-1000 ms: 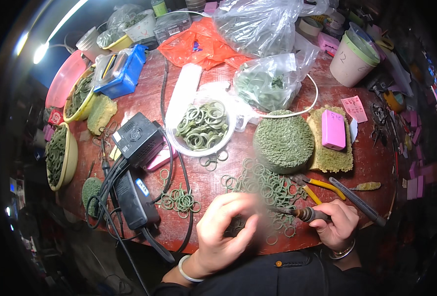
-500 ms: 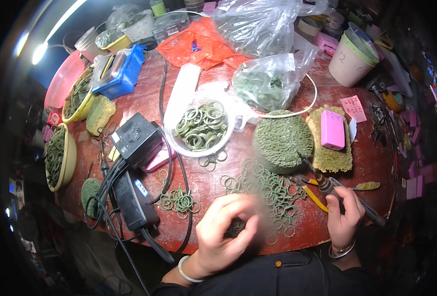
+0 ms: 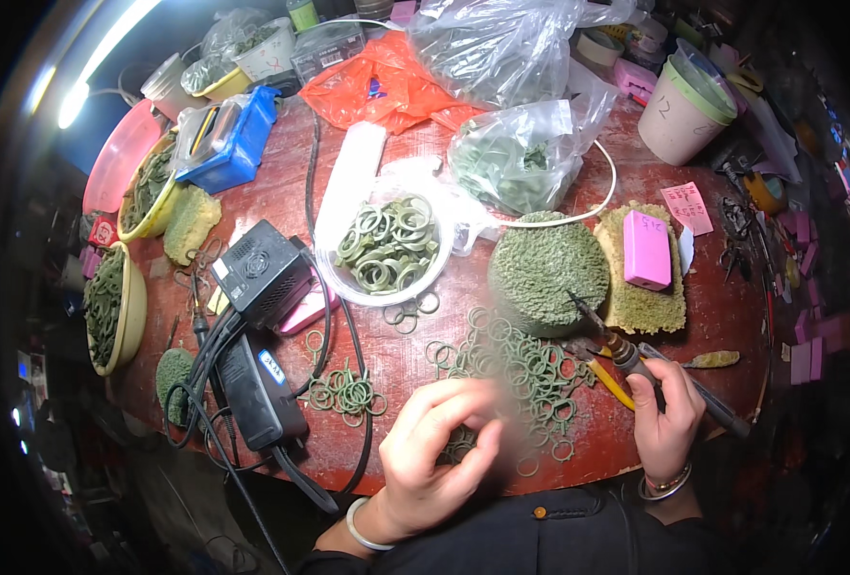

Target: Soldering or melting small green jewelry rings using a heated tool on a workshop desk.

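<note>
My left hand [image 3: 430, 460] is curled near the table's front edge, fingers bent toward the thumb; a haze at its fingertips hides what it holds, if anything. My right hand [image 3: 664, 412] grips a pen-shaped tool like a soldering iron [image 3: 626, 350], whose dark tip touches the round green textured pad [image 3: 540, 264]. Pliers with yellow handles [image 3: 609, 383] and a long dark tool [image 3: 722, 412] lie beside that hand. Loose green rings [image 3: 554, 393] spread between both hands, with a smaller pile [image 3: 346, 393] at left.
A white tub [image 3: 324, 264] of rings stands centrally. Black boxes [image 3: 252, 268] with cables sit left, beside yellow bowls [image 3: 129, 345]. Plastic bags [image 3: 492, 57], a blue bin [image 3: 223, 168] and a bucket [image 3: 674, 115] line the back. A pink block [image 3: 647, 249] rests on a yellow sponge [image 3: 626, 316].
My right hand has turned the tool upward and forward, bringing its tip from above the loose rings onto the round pad. My left hand has barely moved.
</note>
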### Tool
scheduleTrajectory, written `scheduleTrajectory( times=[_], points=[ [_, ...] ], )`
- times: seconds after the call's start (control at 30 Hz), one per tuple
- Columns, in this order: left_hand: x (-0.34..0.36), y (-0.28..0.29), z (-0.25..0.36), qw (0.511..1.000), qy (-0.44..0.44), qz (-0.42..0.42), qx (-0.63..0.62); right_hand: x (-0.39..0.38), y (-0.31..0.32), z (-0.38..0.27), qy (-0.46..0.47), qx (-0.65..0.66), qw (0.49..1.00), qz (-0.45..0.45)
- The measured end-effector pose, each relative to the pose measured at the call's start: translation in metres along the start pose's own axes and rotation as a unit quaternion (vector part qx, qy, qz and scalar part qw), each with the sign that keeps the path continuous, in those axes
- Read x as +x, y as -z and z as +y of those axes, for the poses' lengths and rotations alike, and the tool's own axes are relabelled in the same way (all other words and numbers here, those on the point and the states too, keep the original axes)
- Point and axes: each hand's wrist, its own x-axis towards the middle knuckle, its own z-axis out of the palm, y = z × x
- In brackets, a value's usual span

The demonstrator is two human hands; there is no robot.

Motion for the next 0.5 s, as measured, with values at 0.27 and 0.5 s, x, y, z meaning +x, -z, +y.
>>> scheduleTrajectory(
  times=[0.27, 0.5],
  points=[
    [0.001, 0.0, -0.001, 1.0, -0.012, 0.004, 0.014, -0.002, 0.011, 0.0, 0.062, 0.05, 0.997, -0.018],
    [0.001, 0.0, -0.001, 1.0, -0.012, 0.009, 0.01, -0.001, 0.012, -0.005, 0.097, 0.081, 0.988, -0.091]
  ],
)
